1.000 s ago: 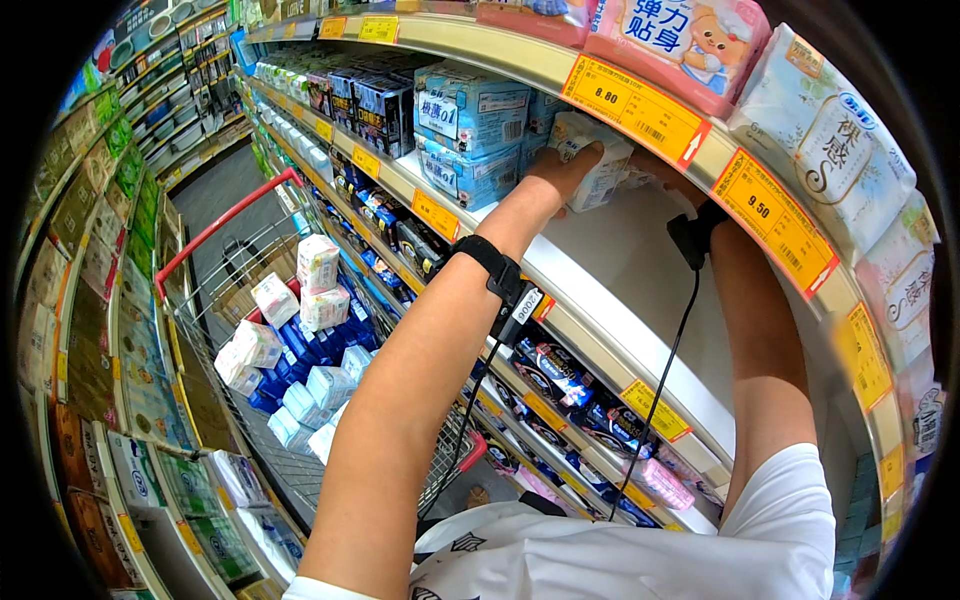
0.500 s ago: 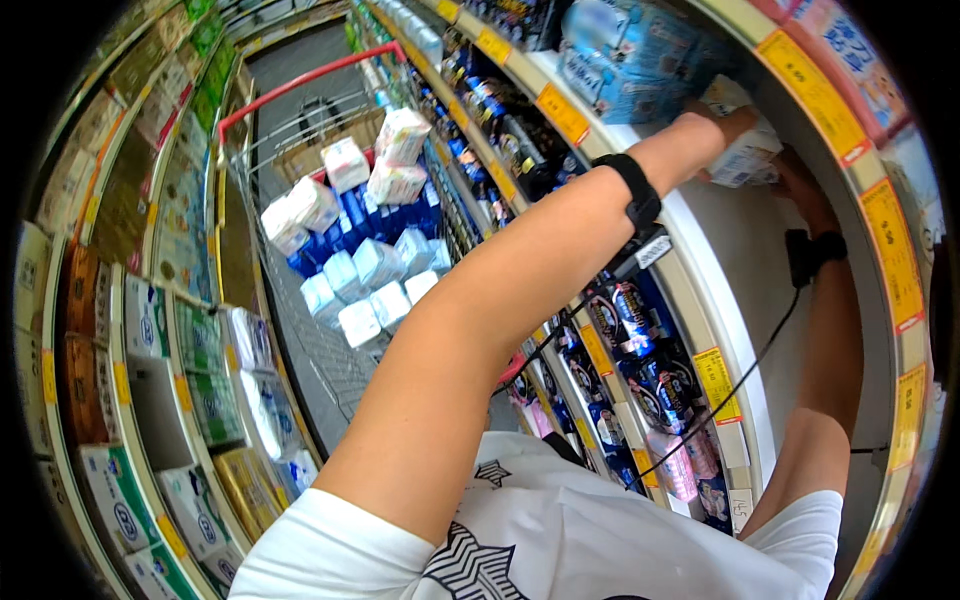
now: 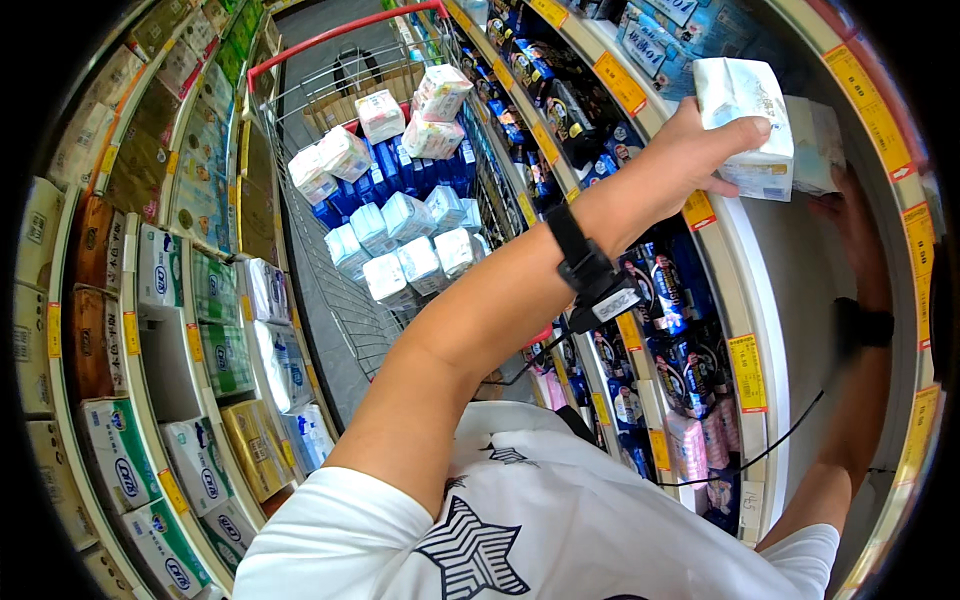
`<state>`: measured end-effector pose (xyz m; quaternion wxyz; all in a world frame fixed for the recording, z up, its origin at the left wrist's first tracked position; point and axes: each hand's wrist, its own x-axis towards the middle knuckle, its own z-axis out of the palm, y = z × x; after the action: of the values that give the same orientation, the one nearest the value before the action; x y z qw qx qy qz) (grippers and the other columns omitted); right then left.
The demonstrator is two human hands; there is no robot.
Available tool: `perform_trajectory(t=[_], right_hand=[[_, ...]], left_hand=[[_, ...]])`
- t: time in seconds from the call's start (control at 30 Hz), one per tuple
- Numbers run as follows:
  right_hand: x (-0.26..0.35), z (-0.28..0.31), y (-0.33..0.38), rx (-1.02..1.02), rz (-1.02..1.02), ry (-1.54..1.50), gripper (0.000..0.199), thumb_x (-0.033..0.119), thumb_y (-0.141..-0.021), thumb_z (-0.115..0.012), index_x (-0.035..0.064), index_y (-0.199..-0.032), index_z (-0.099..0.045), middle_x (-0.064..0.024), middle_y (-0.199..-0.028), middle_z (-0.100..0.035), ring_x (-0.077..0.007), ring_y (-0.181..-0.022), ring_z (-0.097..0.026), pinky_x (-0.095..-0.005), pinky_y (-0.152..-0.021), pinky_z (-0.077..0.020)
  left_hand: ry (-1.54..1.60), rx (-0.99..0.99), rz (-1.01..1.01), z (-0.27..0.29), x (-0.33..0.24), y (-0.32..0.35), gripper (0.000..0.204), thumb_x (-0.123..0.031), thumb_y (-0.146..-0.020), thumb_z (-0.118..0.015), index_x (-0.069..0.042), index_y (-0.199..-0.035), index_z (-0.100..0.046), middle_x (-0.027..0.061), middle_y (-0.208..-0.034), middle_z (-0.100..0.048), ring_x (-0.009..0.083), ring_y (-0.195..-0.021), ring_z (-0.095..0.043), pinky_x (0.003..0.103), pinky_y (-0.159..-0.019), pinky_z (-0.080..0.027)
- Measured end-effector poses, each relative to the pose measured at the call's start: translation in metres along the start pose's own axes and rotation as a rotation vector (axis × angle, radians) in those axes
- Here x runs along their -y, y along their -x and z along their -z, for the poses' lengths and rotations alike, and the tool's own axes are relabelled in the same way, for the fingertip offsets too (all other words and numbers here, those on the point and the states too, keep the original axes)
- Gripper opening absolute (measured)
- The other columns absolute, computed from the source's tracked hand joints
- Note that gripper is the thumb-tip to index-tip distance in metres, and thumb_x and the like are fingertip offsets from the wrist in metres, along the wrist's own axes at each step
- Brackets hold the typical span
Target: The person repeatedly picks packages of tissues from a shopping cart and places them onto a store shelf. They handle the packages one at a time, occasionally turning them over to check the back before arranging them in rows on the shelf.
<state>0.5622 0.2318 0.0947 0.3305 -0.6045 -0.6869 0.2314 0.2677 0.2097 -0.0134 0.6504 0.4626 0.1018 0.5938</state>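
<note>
My left hand (image 3: 712, 150) grips a white, soft-wrapped square pack (image 3: 742, 125) at the shelf's front edge, with the thumb across its side. Behind it, deeper in the white shelf bay, is a second pale pack (image 3: 818, 148). My right hand (image 3: 850, 215) has its fingers at the lower corner of this pack, partly in shadow. Light-blue packs (image 3: 665, 40) are stacked on the same shelf, beyond my left hand. Each wrist wears a black strap with a small device.
A wire shopping cart with a red handle (image 3: 345, 42) stands left of the shelf. In it lie white packs (image 3: 380, 115), light-blue packs (image 3: 408, 215) and dark-blue packs (image 3: 400, 170). Shelves of tissue packs (image 3: 125, 455) line the left side. Yellow price tags (image 3: 620, 82) edge the right shelves.
My left hand has drawn back toward the shelf's front edge with a white pack in it. A second pack now shows by my right hand. The view has shifted slightly.
</note>
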Motion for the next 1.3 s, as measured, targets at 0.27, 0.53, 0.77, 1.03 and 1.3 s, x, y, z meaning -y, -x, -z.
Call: perform_trajectory(t=[0.27,0.53,0.77,1.03,1.3], right_hand=[[0.024,-0.018,0.021,0.116,-0.009,-0.139,0.071,0.058,-0.095,-0.059,-0.0014,-0.134,-0.055,-0.0154,-0.125,-0.062,-0.0223,-0.111,-0.062,-0.0374,-0.103,-0.0478],[0.075,-0.081,0.061,0.226,0.004,-0.238,0.085,0.071,-0.094,-0.047,-0.0011,-0.139,-0.051,-0.0208,-0.124,-0.064,-0.0257,-0.108,-0.066,-0.0361,-0.097,-0.0537],[0.085,-0.206,0.133,0.336,-0.199,-0.578,0.074,0.059,-0.093,-0.059,-0.0006,-0.136,-0.053,-0.0186,-0.124,-0.065,-0.0274,-0.113,-0.065,-0.0412,-0.100,-0.0530],[0.064,-0.393,0.142,0.671,-0.391,-0.767,0.074,0.052,-0.094,-0.062,0.0034,-0.147,-0.040,-0.0118,-0.134,-0.057,-0.0219,-0.119,-0.058,-0.0381,-0.097,-0.0494],[0.033,-0.535,0.162,0.813,-0.471,-0.656,0.086,0.054,-0.091,-0.065,0.0024,-0.151,-0.032,-0.0170,-0.134,-0.055,-0.0226,-0.119,-0.057,-0.0337,-0.093,-0.0508]], left_hand=[[0.100,0.085,-0.076,0.027,-0.055,0.066,0.058,-0.042,-0.096,-0.066,-0.001,-0.135,-0.053,0.0130,-0.123,-0.066,0.0226,-0.110,-0.068,0.039,-0.088,-0.061],[0.050,0.041,0.061,0.103,-0.097,0.135,0.065,-0.042,-0.101,-0.056,0.002,-0.146,-0.041,0.0215,-0.138,-0.058,0.0315,-0.120,-0.064,0.055,-0.089,-0.060],[0.208,-0.208,0.366,0.190,-0.086,0.229,0.072,-0.048,-0.100,-0.055,-0.003,-0.152,-0.032,0.0233,-0.145,-0.051,0.0389,-0.126,-0.058,0.060,-0.093,-0.056],[-0.085,-0.575,0.617,0.263,-0.080,0.313,0.071,-0.046,-0.097,-0.062,-0.003,-0.148,-0.038,0.0180,-0.135,-0.059,0.0328,-0.116,-0.065,0.051,-0.090,-0.059],[-0.557,-0.908,0.680,0.301,-0.067,0.369,0.075,-0.043,-0.093,-0.067,0.001,-0.146,-0.037,0.0189,-0.130,-0.058,0.0275,-0.109,-0.065,0.041,-0.081,-0.060]])
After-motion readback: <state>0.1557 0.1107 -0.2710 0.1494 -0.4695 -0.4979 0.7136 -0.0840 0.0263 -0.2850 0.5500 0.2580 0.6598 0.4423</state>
